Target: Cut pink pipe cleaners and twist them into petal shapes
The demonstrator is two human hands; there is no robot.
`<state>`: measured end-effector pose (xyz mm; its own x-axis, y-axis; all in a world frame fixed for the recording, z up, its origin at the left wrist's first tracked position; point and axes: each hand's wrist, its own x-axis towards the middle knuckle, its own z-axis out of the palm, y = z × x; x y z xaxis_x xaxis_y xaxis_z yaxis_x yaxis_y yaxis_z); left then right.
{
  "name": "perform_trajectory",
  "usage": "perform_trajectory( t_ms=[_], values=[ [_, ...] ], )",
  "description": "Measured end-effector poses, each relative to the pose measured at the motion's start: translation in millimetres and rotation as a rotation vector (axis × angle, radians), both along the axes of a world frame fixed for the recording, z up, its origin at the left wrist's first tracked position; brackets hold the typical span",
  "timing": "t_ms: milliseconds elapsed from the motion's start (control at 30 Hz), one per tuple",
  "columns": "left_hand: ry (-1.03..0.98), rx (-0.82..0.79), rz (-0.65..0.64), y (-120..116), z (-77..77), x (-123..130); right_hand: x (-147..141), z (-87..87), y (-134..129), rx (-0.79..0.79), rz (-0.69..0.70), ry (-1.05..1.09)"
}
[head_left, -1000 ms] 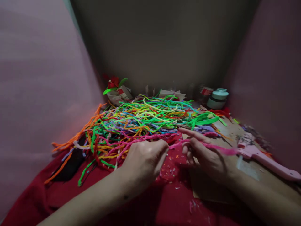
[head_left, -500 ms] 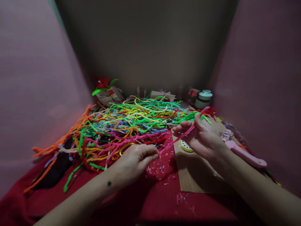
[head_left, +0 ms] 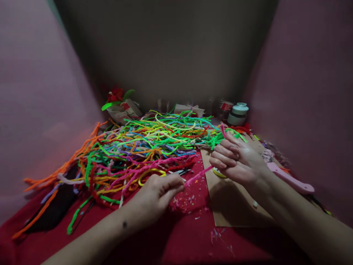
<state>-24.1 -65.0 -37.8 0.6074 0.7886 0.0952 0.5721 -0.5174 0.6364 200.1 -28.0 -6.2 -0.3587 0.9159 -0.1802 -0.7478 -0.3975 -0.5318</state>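
A pink pipe cleaner (head_left: pixel 199 176) stretches between my two hands above the red cloth. My left hand (head_left: pixel 161 193) pinches its lower end between thumb and fingers. The fingers of my right hand (head_left: pixel 234 158) are curled round the upper part, and a short pink tip sticks out above them. Just beyond my left hand lie scissors (head_left: pixel 151 173) with yellow handles, their blades partly in view. Beneath my right hand a yellow-rimmed round object (head_left: pixel 219 173) is mostly hidden.
A big tangle of coloured pipe cleaners (head_left: pixel 165 136) covers the far left and middle. Brown cardboard (head_left: pixel 231 209) lies at right, with a pink-handled tool (head_left: pixel 289 178) beside it. A jar (head_left: pixel 238 114) and a red flower (head_left: pixel 116 95) stand at the back. Small clippings (head_left: pixel 190 200) dot the red cloth (head_left: pixel 176 235).
My right hand has closed its fingers round the pink pipe cleaner; they were more extended before. More of the yellow-handled scissors shows, and the view has shifted slightly.
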Motion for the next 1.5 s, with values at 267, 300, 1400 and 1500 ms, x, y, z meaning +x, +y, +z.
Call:
perform_trajectory(
  t_ms=[267, 300, 1400, 1500],
  values=[
    [0.344, 1.055, -0.135, -4.7, -19.7, -0.8, 2.0, -4.5, 3.0, -0.097, -0.007, -0.047],
    [0.36, 1.063, -0.138, -4.7, -18.4, -0.3, 2.3, -5.1, 2.4, -0.114, -0.014, -0.047],
    [-0.806, -1.145, 0.091, 5.2, 2.4, 20.5, -28.4, -45.2, -24.7, 0.202, -0.016, -0.481],
    [-0.835, -1.201, 0.145, 2.8, -0.4, 24.6, -28.9, -45.3, -26.2, 0.23, 0.038, -0.396]
  ],
)
